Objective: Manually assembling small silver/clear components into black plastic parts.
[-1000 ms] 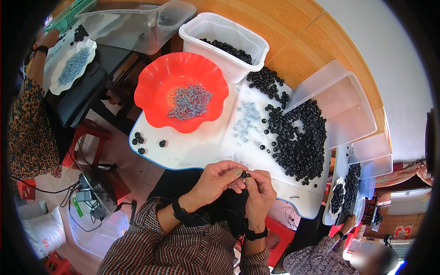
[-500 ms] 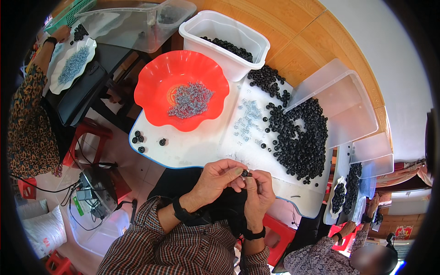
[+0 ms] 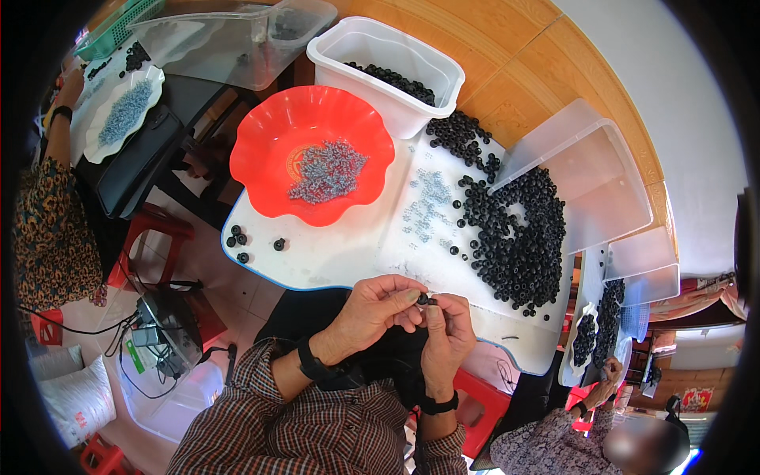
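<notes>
A small round black part (image 3: 423, 299) sits between my fingertips, just off the near edge of the table. My left hand (image 3: 366, 315) pinches it from the left with thumb and forefinger. From the other side, the thumb and fingers of my right hand (image 3: 446, 336) close on the same part. Fingers cover much of it, so its finer details are hidden. Beyond my hands, tiny clear pieces (image 3: 430, 198) lie scattered on a white sheet, beside a wide pile of black parts (image 3: 518, 253). A red scalloped bowl (image 3: 257, 142) holds a heap of small clear-grey pieces (image 3: 328, 170).
A white tub (image 3: 408, 119) with black parts stands at the back. A clear plastic bin (image 3: 602, 182) leans at the right. Several loose black parts (image 3: 240, 237) lie near the table's left edge. Co-workers sit at left (image 3: 55, 229) and lower right (image 3: 546, 443); red stools (image 3: 483, 404) stand close by.
My hands and the black part stay almost in place. The left co-worker's hand has drawn back from the black parts there; the right co-worker's hands have shifted by their tray.
</notes>
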Tool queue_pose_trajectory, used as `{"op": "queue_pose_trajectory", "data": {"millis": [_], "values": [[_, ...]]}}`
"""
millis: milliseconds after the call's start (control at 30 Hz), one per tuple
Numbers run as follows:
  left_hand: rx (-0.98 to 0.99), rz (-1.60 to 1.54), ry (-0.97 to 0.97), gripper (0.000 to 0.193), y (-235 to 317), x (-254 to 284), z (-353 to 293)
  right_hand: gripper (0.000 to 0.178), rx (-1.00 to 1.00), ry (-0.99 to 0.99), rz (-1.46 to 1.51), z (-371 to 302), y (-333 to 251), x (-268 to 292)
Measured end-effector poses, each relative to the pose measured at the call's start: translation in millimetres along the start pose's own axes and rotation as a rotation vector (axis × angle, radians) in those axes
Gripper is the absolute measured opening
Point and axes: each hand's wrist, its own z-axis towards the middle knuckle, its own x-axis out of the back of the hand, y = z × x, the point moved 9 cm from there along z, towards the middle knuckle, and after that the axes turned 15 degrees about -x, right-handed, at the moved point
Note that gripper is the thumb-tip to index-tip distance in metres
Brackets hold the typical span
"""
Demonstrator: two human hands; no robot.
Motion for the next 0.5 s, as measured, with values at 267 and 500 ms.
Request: {"op": "queue_pose_trajectory", "data": {"millis": [267,500], "values": [[-0.015,0.033,0.022,0.021,0.0,0.7,0.5,0.011,0.034,0.037,-0.09,1.1,0.1,1.8],[-0.062,0.189,0.014,0.02,4.8,-0.4,0.7,0.012,0.072,0.042,-0.154,1.8,-0.7,2.8]]}}
